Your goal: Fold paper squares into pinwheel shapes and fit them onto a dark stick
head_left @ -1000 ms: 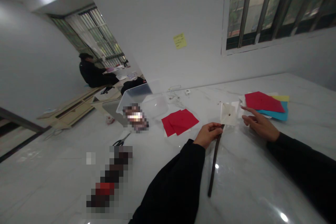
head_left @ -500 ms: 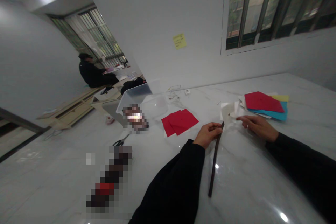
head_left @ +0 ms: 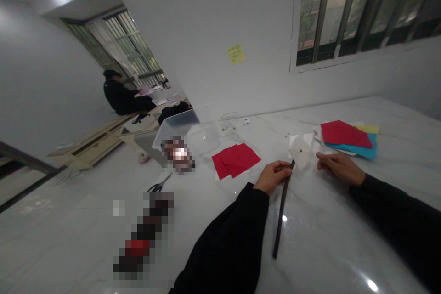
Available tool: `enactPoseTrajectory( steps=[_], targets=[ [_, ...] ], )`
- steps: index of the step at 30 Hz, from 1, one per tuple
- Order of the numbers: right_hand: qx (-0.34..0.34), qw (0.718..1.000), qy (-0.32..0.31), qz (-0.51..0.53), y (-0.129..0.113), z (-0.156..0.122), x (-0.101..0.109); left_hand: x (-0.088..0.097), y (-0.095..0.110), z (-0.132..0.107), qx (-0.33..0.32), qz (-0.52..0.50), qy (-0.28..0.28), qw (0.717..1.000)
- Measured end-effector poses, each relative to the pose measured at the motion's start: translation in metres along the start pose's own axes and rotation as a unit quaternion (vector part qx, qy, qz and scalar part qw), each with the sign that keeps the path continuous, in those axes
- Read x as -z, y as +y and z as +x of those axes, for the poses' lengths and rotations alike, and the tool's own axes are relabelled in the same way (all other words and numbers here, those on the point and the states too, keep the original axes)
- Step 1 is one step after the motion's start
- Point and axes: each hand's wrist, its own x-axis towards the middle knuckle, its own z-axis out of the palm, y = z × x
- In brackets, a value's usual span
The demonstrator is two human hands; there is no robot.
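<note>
My left hand is closed round the upper part of a dark stick that slants down over the white marble table. A white paper pinwheel is pinned at the stick's top and looks blurred. My right hand rests just to the right of the pinwheel with its fingers curled loosely and nothing visible in them. Both arms wear black sleeves.
Red paper squares lie left of my hands. A stack of red, blue and yellow sheets lies at the right. Behind stand a clear plastic box and scissors. A person in black sits far back left.
My right hand touched the pinwheel's edge and drew back slightly. The pinwheel has turned and now looks blurred. My left hand and the stick stayed put.
</note>
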Motion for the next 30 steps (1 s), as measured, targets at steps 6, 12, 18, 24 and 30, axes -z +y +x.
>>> enactPoseTrajectory(
  steps=[6,12,18,24,30],
  targets=[
    [0.017,1.000,0.021,-0.003,0.003,0.002,0.000,0.000,0.004,0.000,0.016,-0.058,0.009,0.998],
    [0.046,0.998,-0.051,-0.004,-0.004,-0.004,-0.005,0.002,0.017,-0.005,0.021,-0.196,0.039,0.980],
    [0.001,0.982,-0.102,0.160,-0.031,-0.012,-0.034,0.002,0.017,-0.004,0.013,-0.204,0.040,0.978],
    [0.025,0.935,-0.239,0.260,-0.060,-0.009,-0.071,0.006,0.016,-0.002,-0.007,-0.190,0.030,0.981],
    [0.090,0.924,-0.283,0.242,-0.071,-0.004,-0.083,0.014,0.015,0.001,-0.021,-0.183,0.042,0.982]
  ],
)
